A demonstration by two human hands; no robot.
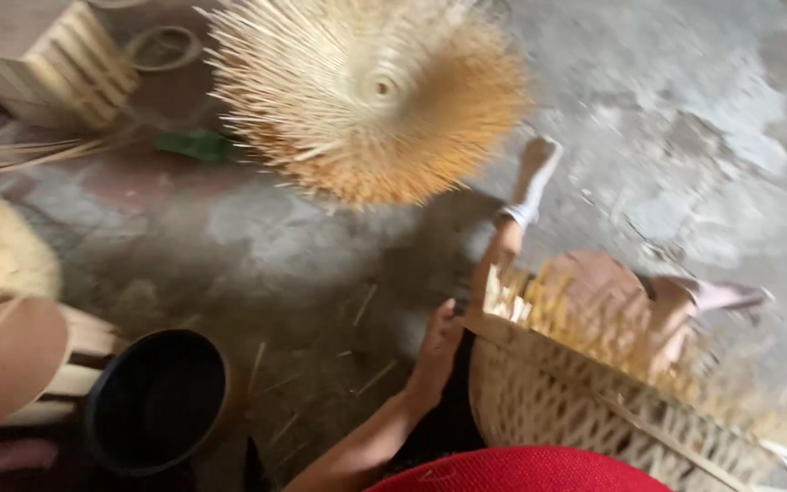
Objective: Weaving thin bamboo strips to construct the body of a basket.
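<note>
The person sits low over a half-woven basket (585,401) that rests in the lap, tilted, its open lattice side facing up and loose strip ends bristling along its upper edge. The left hand (437,351) lies against the basket's left rim, fingers together and pointing up; it presses on the rim rather than pinching anything. The right hand is hidden behind the basket, so I cannot tell how it is set. A red garment (521,469) fills the bottom edge of the view.

Beyond the basket both feet in pale sandals (535,182) stretch out over the cracked concrete floor (685,109). Just past them on the floor lies a round woven base (371,91) with many thin bamboo spokes fanning out all around; it is well apart from the basket in the lap.

To the left, near the person's elbow, stands a dark round pot (157,401), and beside it a brown rounded thing with pale slats (20,364), blurred. At the top left sits a stack of pale slatted work (47,59) with a coil of strip (164,47) next to it. Scraps of bamboo litter the floor between pot and basket.
</note>
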